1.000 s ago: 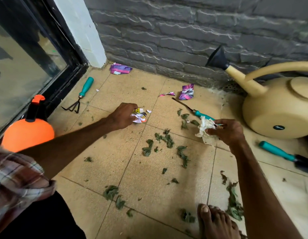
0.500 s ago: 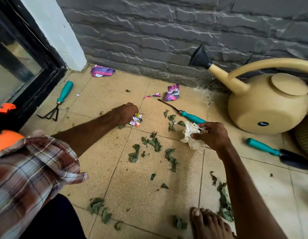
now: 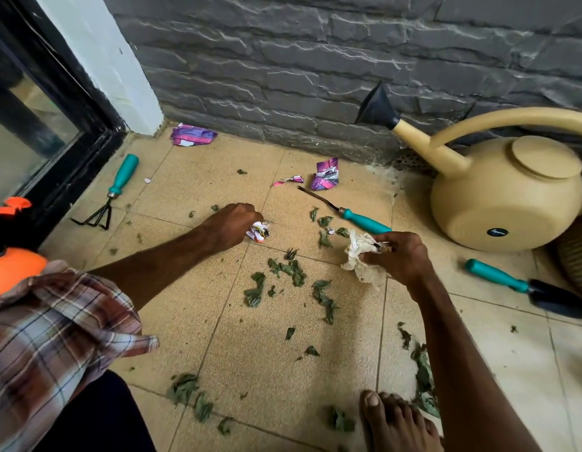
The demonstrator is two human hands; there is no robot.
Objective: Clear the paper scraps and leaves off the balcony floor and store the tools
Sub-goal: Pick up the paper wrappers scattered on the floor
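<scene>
The left hand point(image 3: 232, 223) has its grip clamped on a small printed paper scrap point(image 3: 258, 230) at mid-frame, down at the floor tiles point(image 3: 198, 305). The right hand point(image 3: 399, 256), right of centre, grips a crumpled white paper wad point(image 3: 359, 259). It would help to tuck each new scrap into the wad, freeing fingers for the glossy purple wrappers point(image 3: 325, 174) near the rough stone wall point(image 3: 283, 76). The curled leaves point(image 3: 288, 269) look thin and brittle, so scooping should suit them better than pinching on the gritty tile.
</scene>
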